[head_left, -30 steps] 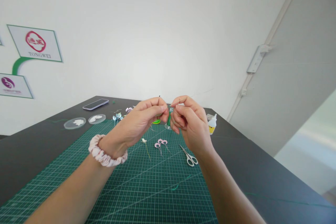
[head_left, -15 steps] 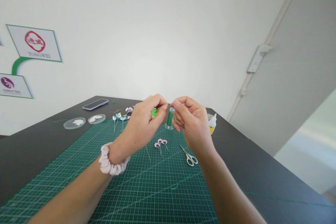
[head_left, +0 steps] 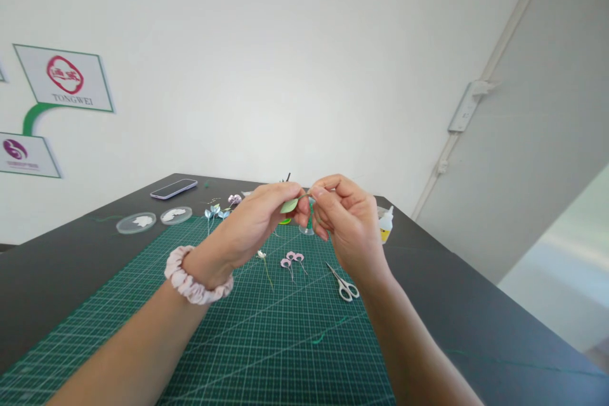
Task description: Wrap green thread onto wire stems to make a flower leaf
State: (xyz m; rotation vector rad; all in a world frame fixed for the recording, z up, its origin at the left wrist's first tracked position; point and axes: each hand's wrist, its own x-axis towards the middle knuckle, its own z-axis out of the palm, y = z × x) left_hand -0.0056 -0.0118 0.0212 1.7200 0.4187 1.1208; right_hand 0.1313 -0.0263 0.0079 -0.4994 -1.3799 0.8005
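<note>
A pale green leaf [head_left: 288, 206] on a thin stem shows at the fingertips of my left hand [head_left: 259, 216], whose fingers are closed around it. Facing it, my right hand [head_left: 347, 216] pinches the stem's far end between thumb and forefinger. A spool of green thread [head_left: 310, 219] stands just behind my fingers, partly covered. Under my hands, several small pink petal pieces on wires [head_left: 292, 257] lie on the green cutting mat [head_left: 266, 342]. Left of them rests a white bud on a thin stem [head_left: 262, 255].
White-handled scissors [head_left: 346, 288] lie on the mat at right, with a glue bottle [head_left: 386, 225] beyond. Blue flowers [head_left: 216, 211], purple flowers [head_left: 235, 199], dishes of white pieces [head_left: 136, 224] and a phone [head_left: 174, 188] are at left. A green thread scrap [head_left: 320, 339] lies in front.
My left hand has turned and flattened, so the green leaf now shows at its fingertips. The white bud on the mat has come into view. My right hand has barely moved.
</note>
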